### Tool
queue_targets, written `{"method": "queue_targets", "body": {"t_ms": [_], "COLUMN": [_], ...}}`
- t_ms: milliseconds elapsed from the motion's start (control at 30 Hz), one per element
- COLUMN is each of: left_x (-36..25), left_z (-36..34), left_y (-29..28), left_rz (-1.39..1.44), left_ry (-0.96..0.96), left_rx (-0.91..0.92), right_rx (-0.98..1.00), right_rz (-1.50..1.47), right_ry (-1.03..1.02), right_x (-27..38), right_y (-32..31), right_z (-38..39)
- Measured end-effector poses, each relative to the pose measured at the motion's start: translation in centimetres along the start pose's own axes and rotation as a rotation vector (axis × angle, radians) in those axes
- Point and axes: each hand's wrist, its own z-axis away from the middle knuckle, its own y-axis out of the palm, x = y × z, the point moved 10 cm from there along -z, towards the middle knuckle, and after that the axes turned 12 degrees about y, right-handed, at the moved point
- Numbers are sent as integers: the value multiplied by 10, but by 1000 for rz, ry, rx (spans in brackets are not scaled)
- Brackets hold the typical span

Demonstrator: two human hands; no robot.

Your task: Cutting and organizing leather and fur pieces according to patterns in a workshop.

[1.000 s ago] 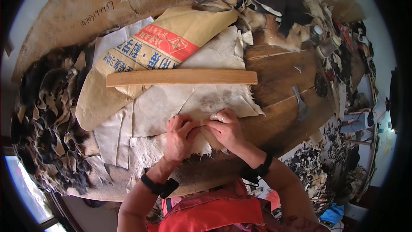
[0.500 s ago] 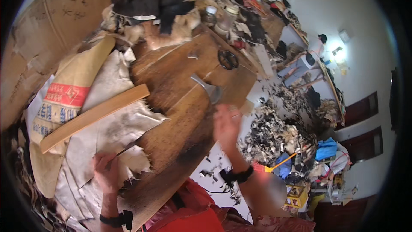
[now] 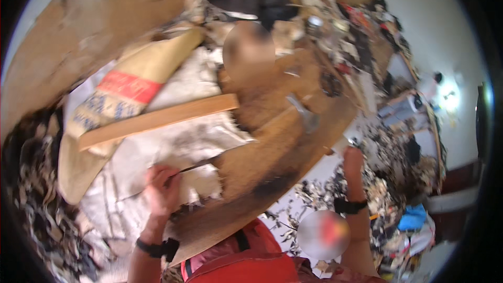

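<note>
A wooden table [image 3: 272, 141] bears a pale hide [image 3: 178, 141] and metal tool [image 3: 309, 119].

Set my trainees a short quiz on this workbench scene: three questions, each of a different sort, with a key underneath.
1. Choose one. What lies across both the brown paper and the pale hide?
a) a rope
b) a wooden bar
c) a hammer
2. True or false? The flared metal tool lies on the wooden board.
3. Which of the person's hands is at the pale hide?

Key:
1. b
2. True
3. The left hand; the right hand appears out past the board's edge.
</note>
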Motion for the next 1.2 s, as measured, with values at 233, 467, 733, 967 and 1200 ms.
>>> {"method": "queue_targets", "body": {"t_ms": [233, 467, 733, 967, 1200], "left_x": [0, 4, 6, 2, 4], "left_z": [1, -2, 0, -1, -2], "left_y": [8, 4, 1, 2, 5], "left_rz": [-27, -7, -33, -65, -57], "left_ry": [107, 80, 71, 72, 71], "left_rx": [29, 37, 23, 46, 62], "right_rx": [213, 641, 697, 613, 531], "right_rz": [-434, -1120, -1030, -1008, -848], "right_ry": [-186, -1076, -1107, -1209, -1451], "right_x": [199, 455, 477, 474, 497], "right_y": [-111, -176, -150, -168, -176], "right_z": [-2, 131, 141, 146, 158]}}
